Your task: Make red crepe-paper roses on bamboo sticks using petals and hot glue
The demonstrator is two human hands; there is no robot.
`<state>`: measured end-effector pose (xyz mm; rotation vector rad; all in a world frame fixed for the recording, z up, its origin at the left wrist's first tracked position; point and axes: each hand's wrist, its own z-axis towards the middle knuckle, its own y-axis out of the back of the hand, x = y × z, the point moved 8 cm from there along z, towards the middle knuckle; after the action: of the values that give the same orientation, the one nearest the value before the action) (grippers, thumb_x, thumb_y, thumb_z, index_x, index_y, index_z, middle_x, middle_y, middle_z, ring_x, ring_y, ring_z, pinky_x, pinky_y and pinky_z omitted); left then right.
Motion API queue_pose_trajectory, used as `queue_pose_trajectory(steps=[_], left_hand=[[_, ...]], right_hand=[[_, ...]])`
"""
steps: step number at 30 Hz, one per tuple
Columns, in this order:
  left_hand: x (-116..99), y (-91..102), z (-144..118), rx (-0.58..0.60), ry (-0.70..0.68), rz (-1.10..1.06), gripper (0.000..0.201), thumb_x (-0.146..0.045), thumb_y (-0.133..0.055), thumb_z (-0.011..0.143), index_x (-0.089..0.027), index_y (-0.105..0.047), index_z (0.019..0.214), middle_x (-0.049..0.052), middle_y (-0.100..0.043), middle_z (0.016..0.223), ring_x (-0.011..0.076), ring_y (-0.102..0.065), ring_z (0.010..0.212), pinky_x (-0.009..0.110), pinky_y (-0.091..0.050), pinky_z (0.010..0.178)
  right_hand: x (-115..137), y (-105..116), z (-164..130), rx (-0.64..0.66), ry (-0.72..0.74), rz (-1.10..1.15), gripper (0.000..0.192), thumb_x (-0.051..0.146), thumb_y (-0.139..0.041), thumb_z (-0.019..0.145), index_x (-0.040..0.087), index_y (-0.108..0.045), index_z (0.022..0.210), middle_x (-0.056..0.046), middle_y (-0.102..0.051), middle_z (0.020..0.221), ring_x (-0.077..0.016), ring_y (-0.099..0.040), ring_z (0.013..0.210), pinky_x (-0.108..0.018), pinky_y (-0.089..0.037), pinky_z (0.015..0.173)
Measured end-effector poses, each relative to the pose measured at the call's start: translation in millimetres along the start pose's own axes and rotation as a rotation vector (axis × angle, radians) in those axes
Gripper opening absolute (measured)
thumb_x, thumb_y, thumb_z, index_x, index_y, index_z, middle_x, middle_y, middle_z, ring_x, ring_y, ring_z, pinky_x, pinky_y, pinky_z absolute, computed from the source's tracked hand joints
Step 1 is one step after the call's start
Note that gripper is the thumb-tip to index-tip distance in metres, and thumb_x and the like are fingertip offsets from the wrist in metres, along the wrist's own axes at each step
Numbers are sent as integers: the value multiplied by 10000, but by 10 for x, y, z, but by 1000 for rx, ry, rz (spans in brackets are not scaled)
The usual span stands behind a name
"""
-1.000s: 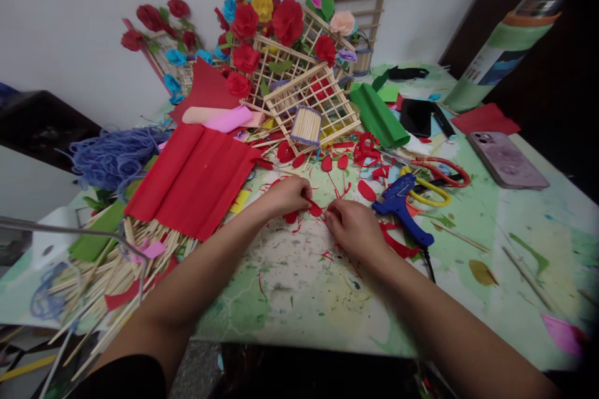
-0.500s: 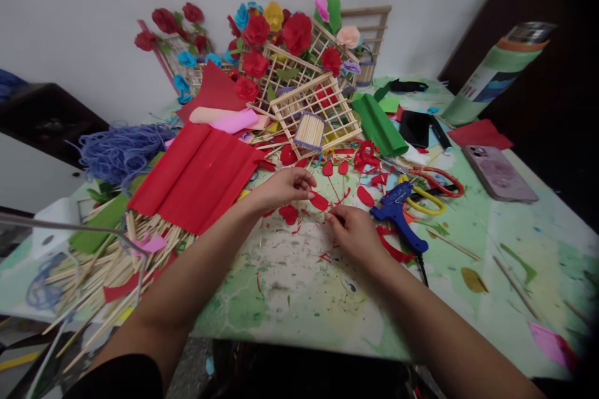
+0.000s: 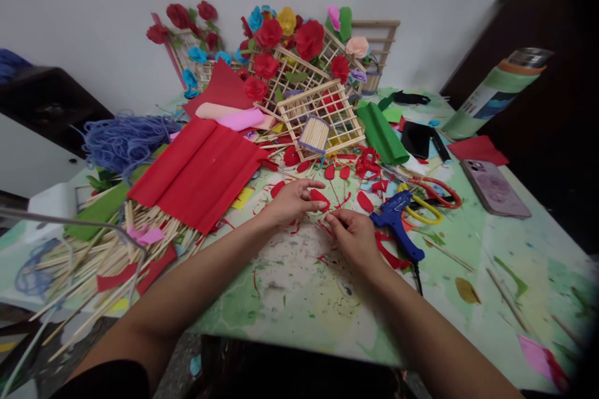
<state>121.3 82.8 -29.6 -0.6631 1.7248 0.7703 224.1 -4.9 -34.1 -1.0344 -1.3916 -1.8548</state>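
Observation:
Over the middle of the table, my left hand (image 3: 296, 201) holds a red paper petal (image 3: 320, 197) between its thumb and forefinger. Just right of it and slightly nearer to me, my right hand (image 3: 353, 234) is closed in a pinch; whatever is between its fingertips is too small to make out. Beyond the hands lie small red paper pieces on thin stems (image 3: 330, 172). Another loose red petal (image 3: 365, 201) rests to the right, close to a blue glue gun (image 3: 397, 221).
Scissors (image 3: 435, 190) lie behind the glue gun. Red crepe paper (image 3: 199, 171) covers part of a pile of thin wooden sticks (image 3: 112, 268) on the left. Stick lattices with paper flowers (image 3: 322, 115) stand at the back. A bottle (image 3: 500, 96) and a phone (image 3: 496, 187) are on the right.
My left forefinger has straightened out along the petal's far side, with the thumb on its near side. The right hand keeps its pinch close by. The whole view has shifted slightly.

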Motion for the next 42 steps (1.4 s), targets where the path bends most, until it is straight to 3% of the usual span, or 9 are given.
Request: queue_pose_trajectory(steps=[6, 10, 12, 15, 19, 32, 42], left_hand=[[41, 5, 12, 41, 2, -21, 650, -263, -759, 595, -120, -552, 1195, -54, -537, 576, 70, -446, 496, 203, -286, 496], [37, -8, 9, 44, 6, -32, 653, -275, -764, 598, -127, -545, 1195, -43, -558, 598, 77, -471, 515, 202, -307, 502], [32, -23, 8, 45, 5, -73, 576, -282, -762, 600, -124, -573, 1121, -36, -566, 621, 77, -482, 535, 203, -326, 519], [15, -44, 10, 53, -27, -93, 319, -340, -739, 631, -125, -619, 835, -6, -589, 665, 94, -520, 603, 216, -366, 561], [15, -19, 18, 23, -55, 11, 292, -411, -692, 680, -139, -601, 628, -2, -571, 607, 107, -498, 587, 226, -352, 533], [36, 59, -8, -61, 1, -77, 251, -384, -712, 628, -147, -645, 576, -53, -426, 438, 62, -332, 451, 234, -239, 472], [100, 17, 38, -46, -36, -251, 345, -427, -739, 614, -136, -574, 531, -51, -444, 482, 52, -325, 473, 241, -227, 492]], right_hand=[[-22, -17, -7, 12, 5, -12, 285, 326, -480, 856, 177, -593, 640, 21, -499, 520, -124, -441, 525, -236, -297, 515], [-16, -14, -9, 8, 11, -26, 297, 320, -478, 855, 181, -565, 608, 25, -482, 513, -122, -430, 517, -237, -293, 512], [-8, -7, -12, 2, 13, -21, 293, 321, -477, 854, 181, -571, 614, 23, -495, 522, -122, -433, 518, -239, -297, 512], [10, 7, -21, -8, 18, -4, 284, 319, -478, 855, 181, -582, 630, 13, -539, 553, -126, -456, 532, -240, -311, 524], [43, 25, -32, -17, 29, -4, 260, 309, -479, 856, 180, -597, 664, 5, -564, 575, -131, -475, 549, -240, -328, 540], [33, -41, -20, 44, 9, 12, 250, 283, -479, 848, 180, -584, 645, 7, -558, 572, -127, -468, 546, -236, -323, 531], [-24, -40, -10, 21, 15, 38, 276, 324, -492, 848, 177, -561, 625, 26, -479, 518, -119, -419, 517, -239, -300, 510]])
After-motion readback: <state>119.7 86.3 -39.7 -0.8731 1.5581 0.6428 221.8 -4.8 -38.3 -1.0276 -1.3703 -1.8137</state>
